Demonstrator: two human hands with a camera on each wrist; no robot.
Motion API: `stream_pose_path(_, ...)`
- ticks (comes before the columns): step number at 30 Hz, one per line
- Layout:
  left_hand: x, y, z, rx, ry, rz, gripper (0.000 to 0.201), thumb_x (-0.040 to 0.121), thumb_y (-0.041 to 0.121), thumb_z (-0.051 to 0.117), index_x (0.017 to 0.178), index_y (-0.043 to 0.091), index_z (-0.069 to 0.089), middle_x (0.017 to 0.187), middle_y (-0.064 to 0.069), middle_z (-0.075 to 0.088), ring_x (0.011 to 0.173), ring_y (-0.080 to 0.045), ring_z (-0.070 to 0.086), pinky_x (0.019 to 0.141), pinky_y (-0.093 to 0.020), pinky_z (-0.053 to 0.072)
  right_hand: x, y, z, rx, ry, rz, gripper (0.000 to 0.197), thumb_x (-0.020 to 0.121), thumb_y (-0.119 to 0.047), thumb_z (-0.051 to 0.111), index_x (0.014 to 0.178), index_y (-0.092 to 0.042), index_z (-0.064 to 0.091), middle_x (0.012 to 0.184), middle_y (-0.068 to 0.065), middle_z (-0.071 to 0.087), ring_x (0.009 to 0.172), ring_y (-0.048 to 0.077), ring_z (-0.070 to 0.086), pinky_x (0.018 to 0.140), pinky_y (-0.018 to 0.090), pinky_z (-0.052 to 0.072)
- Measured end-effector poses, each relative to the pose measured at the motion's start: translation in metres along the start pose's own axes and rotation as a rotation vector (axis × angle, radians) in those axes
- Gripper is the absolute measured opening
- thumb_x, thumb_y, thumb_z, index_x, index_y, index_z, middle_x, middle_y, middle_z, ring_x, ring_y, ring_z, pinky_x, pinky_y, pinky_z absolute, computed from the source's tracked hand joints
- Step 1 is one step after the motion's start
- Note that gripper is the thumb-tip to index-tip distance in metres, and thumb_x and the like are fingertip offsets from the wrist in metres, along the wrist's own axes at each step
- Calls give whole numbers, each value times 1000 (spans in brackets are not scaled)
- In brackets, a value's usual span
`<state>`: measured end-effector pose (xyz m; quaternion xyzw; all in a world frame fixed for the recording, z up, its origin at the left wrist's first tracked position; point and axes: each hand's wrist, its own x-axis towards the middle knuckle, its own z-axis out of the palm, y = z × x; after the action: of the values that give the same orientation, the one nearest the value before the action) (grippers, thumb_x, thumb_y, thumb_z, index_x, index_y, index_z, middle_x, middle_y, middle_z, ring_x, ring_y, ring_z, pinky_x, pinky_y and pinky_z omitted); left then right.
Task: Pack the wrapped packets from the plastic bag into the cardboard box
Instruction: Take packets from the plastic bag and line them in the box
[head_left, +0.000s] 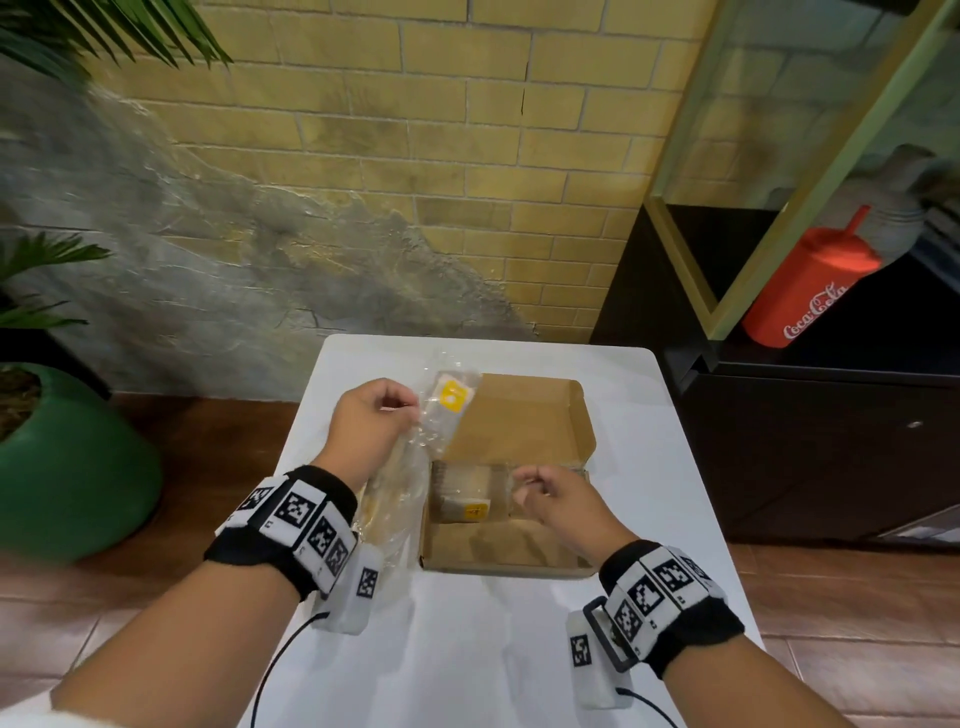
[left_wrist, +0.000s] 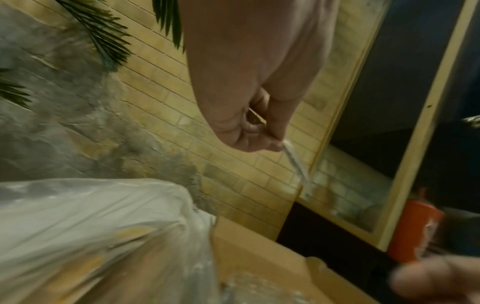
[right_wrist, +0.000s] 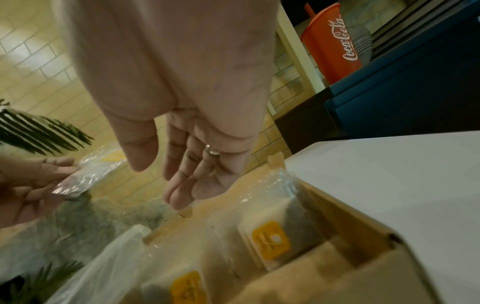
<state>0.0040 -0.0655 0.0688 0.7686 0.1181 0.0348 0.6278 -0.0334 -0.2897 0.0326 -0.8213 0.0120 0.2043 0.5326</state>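
Observation:
The open cardboard box lies on the white table. Inside it sits a clear-wrapped packet with a yellow label, also plain in the right wrist view. My left hand pinches another wrapped packet by its edge, held up over the box's far left corner; the left wrist view shows the thin edge between thumb and fingers. The crumpled plastic bag lies along the box's left side. My right hand hovers over the box with relaxed fingers, holding nothing.
The box's lid flap lies open toward the wall. A dark counter with a red Coca-Cola cup stands to the right, and a green plant pot stands on the floor at the left. A brick wall rises behind the table.

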Motion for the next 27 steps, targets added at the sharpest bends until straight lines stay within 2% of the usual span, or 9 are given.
stream_pose_path(4,-17,12,23,-122,-248,-22,29,80,-13,60,69,11,51,69,-5,56,59,-12,51,61,-24,49,1,-28,4,256,-2,-60,26,92,-21,57,117,-22,53,88,-7,64,74,6,61,66,22,47)
stream_pose_path(8,-22,6,35,-31,-395,-54,29,78,-12,64,69,12,50,53,4,58,48,-8,51,52,-19,46,1,-43,7,441,92,-152,15,93,-6,52,92,-19,60,82,-1,64,72,11,60,59,16,49)
stream_pose_path(11,-13,-9,28,187,-308,-55,20,80,0,66,75,16,55,69,1,57,68,-15,54,66,-24,45,1,-36,2,371,208,-133,11,93,-11,53,84,-14,60,76,0,59,69,13,55,57,18,47)
stream_pose_path(13,-4,-25,17,354,-219,-53,12,83,5,61,81,16,58,82,0,58,84,-19,57,73,-24,43,-1,-28,-5,287,248,-136,21,93,-20,54,73,-11,56,65,0,47,62,13,44,57,23,38)
stream_pose_path(15,5,-43,5,503,-159,-102,14,84,7,55,87,18,62,91,-1,60,95,-25,59,76,-26,42,-5,-22,-10,242,274,-146,32,92,-18,55,61,-14,48,57,-6,39,54,7,37,55,17,34)
stream_pose_path(17,13,-61,-6,618,-133,-198,28,83,4,51,103,16,65,107,-7,61,101,-29,60,81,-29,47,-7,-13,-12,214,264,-127,30,91,-10,55,62,-15,49,60,-7,45,57,5,44,52,11,37)
stream_pose_path(19,19,-76,-13,744,-162,-265,39,81,2,49,116,13,63,121,-12,58,106,-32,59,87,-32,48,-8,-5,-10,218,205,-80,22,91,-6,55,71,-16,56,72,-3,56,70,9,54,63,13,44)
stream_pose_path(21,24,-84,-15,905,-260,-255,37,83,6,47,117,10,62,124,-15,57,110,-33,57,90,-33,47,-6,5,-6,227,159,-41,19,90,-4,55,79,-19,60,80,-4,60,79,10,57,73,19,47)
stream_pose_path(27,28,-85,-12,1148,-382,-235,40,91,15,41,130,9,48,140,-14,38,119,-30,50,100,-36,41,3,37,7,123,58,95,30,84,7,57,73,-20,59,84,-6,61,88,13,57,74,13,44)
